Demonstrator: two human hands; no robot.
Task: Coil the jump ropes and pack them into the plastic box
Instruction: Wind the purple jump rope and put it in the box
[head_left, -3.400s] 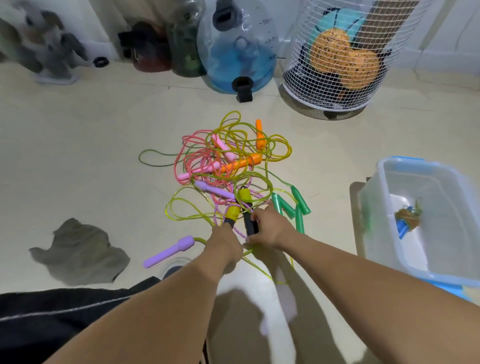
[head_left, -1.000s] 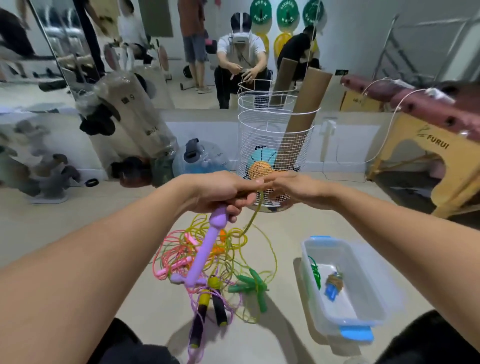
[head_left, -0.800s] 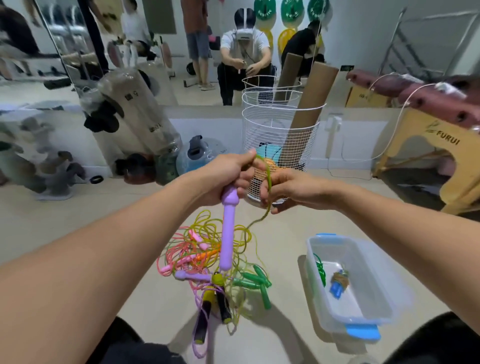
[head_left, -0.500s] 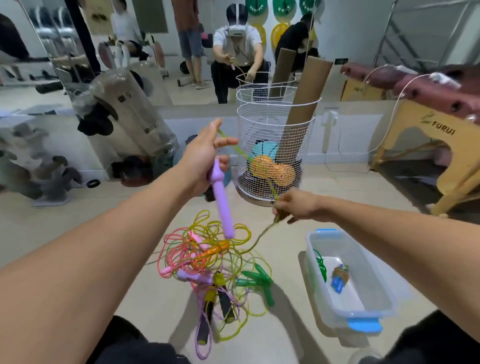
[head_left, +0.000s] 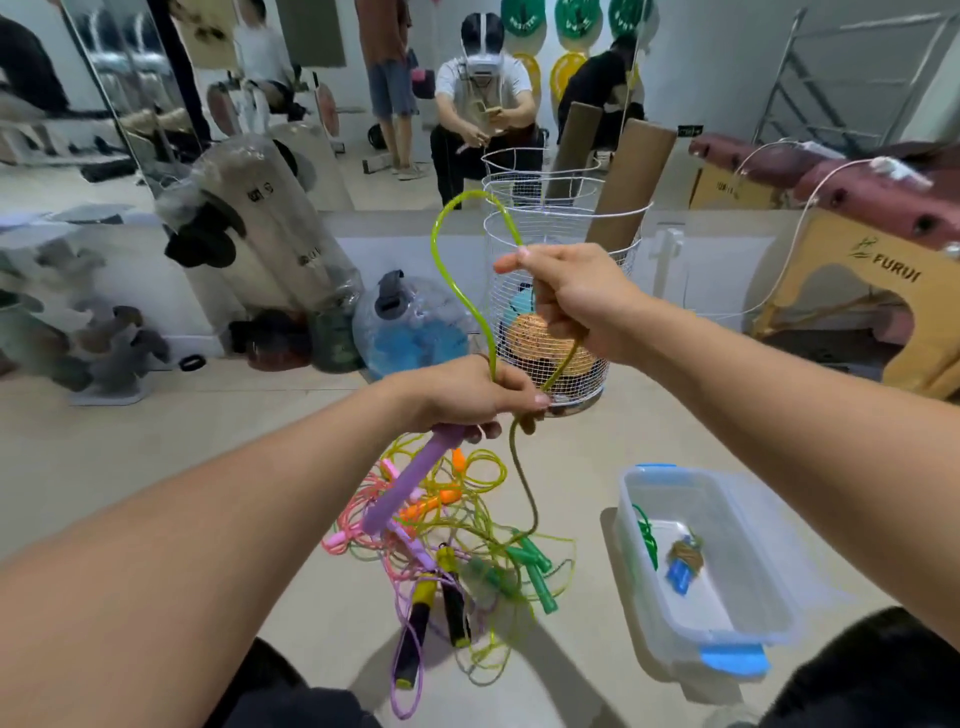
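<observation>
Both hands were raised above the rope pile (head_left: 447, 530). The left hand (head_left: 467, 397) gripped a purple handle (head_left: 410, 480) and the yellow-green rope (head_left: 449, 270), which looped up to the right hand (head_left: 571, 296), fingers curled around it. Right of the pile sat the plastic box (head_left: 748, 561), on the floor.

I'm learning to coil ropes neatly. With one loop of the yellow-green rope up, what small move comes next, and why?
Probably bring the right hand down to the left hand, laying the loop of yellow-green rope beside the purple handle; the rest trails into the pile.
</observation>
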